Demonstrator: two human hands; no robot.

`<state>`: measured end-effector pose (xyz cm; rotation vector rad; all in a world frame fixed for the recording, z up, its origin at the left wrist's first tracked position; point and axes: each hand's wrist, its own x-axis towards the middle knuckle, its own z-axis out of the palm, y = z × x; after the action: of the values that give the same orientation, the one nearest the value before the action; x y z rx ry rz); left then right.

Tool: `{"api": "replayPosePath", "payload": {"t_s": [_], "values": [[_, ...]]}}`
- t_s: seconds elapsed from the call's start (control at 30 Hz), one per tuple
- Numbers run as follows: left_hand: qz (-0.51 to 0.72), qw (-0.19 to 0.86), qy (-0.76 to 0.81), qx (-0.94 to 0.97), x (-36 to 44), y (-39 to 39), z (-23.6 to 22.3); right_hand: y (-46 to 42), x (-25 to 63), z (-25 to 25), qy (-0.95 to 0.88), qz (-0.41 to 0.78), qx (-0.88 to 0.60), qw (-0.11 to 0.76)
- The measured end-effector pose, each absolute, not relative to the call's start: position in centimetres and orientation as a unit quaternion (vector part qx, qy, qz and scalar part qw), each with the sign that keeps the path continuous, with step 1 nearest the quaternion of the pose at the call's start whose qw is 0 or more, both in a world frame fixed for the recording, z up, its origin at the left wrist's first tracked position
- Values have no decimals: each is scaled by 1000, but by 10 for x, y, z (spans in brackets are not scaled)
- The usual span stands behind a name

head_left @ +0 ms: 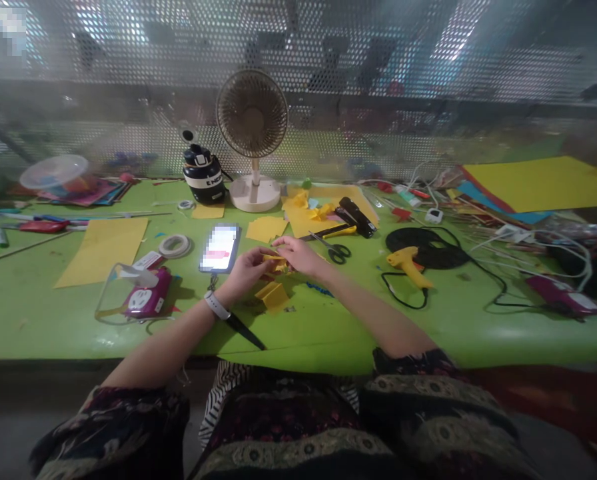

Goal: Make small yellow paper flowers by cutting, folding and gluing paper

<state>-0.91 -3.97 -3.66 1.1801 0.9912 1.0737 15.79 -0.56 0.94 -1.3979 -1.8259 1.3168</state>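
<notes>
At the left of the frame, a yellow paper sheet (103, 250) lies flat, with a purple power strip (151, 293) below and right of it. A tape roll (174, 246) and a lit smartphone (223, 247) follow. At centre, the left hand (248, 270) has its fingers pinched together on a small yellow paper piece (273, 258), just above a folded yellow paper (272, 297). The right hand (298, 255) bends over the same piece; whether its fingers grip is unclear. Right of it lie scissors (339, 253), then a yellow glue gun (409, 264).
</notes>
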Motion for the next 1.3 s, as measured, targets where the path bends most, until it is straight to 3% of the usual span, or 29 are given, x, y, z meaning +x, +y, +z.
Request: {"api": "replayPosePath", "payload": {"t_s": [0.27,0.7,1.3], "values": [[530,584,450,419,-11,-33,-41,-10,157,11,-625,480,-511,342],[651,538,381,376,-3,-36,-34,-30,138,15,-632,566,-460,262],[669,476,378,429,2,-39,-39,-37,127,8,-553,584,-472,361]]}}
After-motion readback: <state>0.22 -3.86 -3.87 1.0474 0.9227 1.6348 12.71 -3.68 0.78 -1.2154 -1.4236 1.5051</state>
